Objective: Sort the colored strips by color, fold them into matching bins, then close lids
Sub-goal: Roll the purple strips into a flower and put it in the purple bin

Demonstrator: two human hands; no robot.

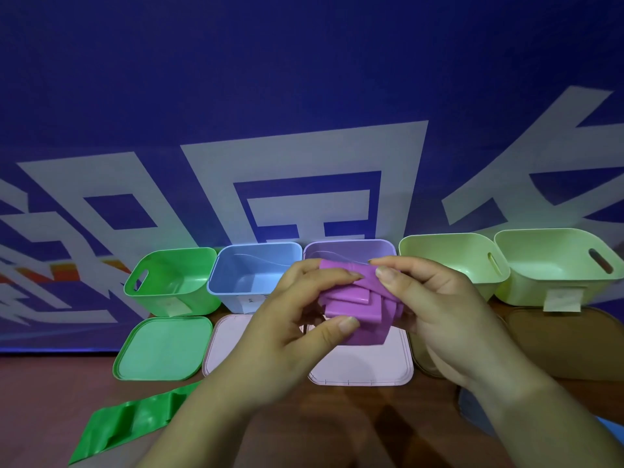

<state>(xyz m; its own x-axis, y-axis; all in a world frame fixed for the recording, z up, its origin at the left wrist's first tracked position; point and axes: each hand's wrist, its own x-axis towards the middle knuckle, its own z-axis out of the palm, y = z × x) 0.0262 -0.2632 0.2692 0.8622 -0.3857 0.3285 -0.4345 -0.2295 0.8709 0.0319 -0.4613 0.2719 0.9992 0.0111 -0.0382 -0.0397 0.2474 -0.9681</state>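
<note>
Both forearms in from near edge, meeting mid-frame above the tabletop [50, 400].

- L hand [293, 319]: fingers curled, thumb pressed on near face of folded purple strip [358, 309], index laid over its top.
- R hand [435, 309]: thumb + index pinching strip's top edge, other fingers wrapped behind the bundle.
- Purple strip: held up between the two hands in several stacked folds, off the tabletop, above the pink lids and in front of the purple bin.

Nearest, down-left of L forearm: 1 green strip [131, 423], lying loose and rumpled on tabletop. Low right, beside R forearm: blue patch [472, 410], too cut off to ID.

Next row out: lids lying flat, 5 total.
- 1 green lid [163, 347], left of L hand.
- 2 pink lids: first pink lid [229, 342] partly under L hand, second pink lid [371, 366] under both hands.
- 2 brown lids: first brown lid [423, 361] mostly hidden under R hand, second brown lid [567, 342] right of it.

Beyond that: bins in a row, 5 total, all open-topped.
- Green bin [172, 282], well left of L hand: bare floor showing, paper label [172, 305] on front.
- Blue bin [253, 275], just beyond L hand: bare floor showing.
- Purple bin [347, 249], directly behind the hands: inside mostly hidden by strip + fingers.
- 2 pale-green bins side by side beyond R hand: inner pale-green bin [452, 261] and outer pale-green bin [557, 265]. Bare insides on both; tape tab [562, 298] on front of outer one.

Farthest: blue backdrop [304, 79] w/ big white characters.
</note>
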